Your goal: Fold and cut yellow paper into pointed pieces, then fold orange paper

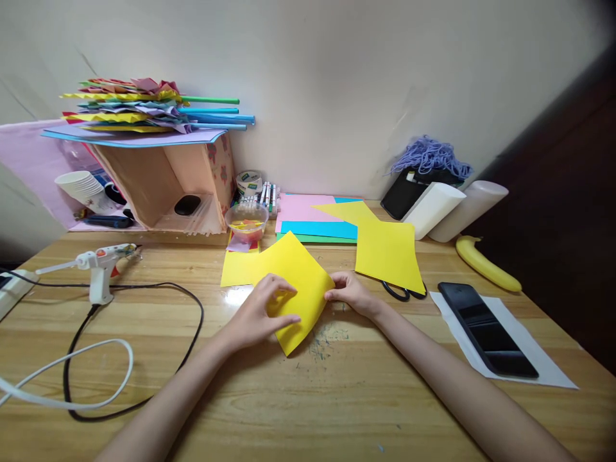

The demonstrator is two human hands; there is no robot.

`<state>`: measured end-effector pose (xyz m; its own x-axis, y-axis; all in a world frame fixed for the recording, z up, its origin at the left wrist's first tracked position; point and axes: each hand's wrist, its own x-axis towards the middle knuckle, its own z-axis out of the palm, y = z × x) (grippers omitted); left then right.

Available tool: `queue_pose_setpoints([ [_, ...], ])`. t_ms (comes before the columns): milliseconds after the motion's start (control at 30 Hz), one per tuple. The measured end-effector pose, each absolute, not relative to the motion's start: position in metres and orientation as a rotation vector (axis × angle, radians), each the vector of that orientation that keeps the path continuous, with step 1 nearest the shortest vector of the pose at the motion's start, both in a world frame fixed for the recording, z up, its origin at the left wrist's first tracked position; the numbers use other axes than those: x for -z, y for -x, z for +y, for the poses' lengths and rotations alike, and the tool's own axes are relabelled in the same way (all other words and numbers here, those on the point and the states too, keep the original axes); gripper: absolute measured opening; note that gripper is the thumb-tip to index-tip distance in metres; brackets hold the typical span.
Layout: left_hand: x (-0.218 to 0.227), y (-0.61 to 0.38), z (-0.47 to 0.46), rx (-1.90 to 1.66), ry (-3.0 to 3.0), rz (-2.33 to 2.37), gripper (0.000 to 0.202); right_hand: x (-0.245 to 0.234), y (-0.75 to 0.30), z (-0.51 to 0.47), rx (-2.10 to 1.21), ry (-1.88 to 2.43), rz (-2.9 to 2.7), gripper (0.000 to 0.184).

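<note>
A square-looking sheet of yellow paper (303, 276) lies turned cornerwise in front of me, its right side curling up off the table. My right hand (350, 294) pinches that raised right corner between thumb and fingers. Over the lower left part of the sheet rests my left hand (269, 308), thumb and fingers spread apart and not gripping. Another yellow piece (235, 268) shows partly under the sheet at the left. Farther right, more yellow paper (387, 253) covers part of a pair of scissors, whose black handles (397, 292) stick out below.
A glue gun (101, 269) stands at the left with looping cords. Behind are a cardboard box (219, 173) topped with paper flowers (129, 106), a plastic bowl (246, 224) and coloured sheets (308, 208). A phone (486, 327) and banana (486, 264) lie at the right.
</note>
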<state>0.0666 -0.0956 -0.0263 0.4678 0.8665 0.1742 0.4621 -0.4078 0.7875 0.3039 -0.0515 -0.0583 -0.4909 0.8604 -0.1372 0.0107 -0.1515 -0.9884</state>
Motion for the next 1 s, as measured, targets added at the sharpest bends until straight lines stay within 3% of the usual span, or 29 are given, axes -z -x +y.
queue_pose_setpoints([
  [100,0.026,-0.079,-0.107,-0.770,-2.066,1.077,0.064,0.055,-0.295,-0.057,-1.707,1.018,-1.446,0.027],
  [200,0.028,-0.084,-0.111,-0.788,-2.096,1.066,0.075,0.054,-0.290,-0.061,-1.667,1.019,-1.434,0.026],
  [833,0.036,-0.073,-0.096,-1.271,-1.906,1.416,0.043,0.058,-0.287,-0.066,-1.825,0.921,-1.486,0.052],
  [1000,0.034,-0.066,-0.090,-1.400,-1.785,1.731,0.046,0.055,-0.289,-0.069,-1.899,0.925,-1.572,0.059],
])
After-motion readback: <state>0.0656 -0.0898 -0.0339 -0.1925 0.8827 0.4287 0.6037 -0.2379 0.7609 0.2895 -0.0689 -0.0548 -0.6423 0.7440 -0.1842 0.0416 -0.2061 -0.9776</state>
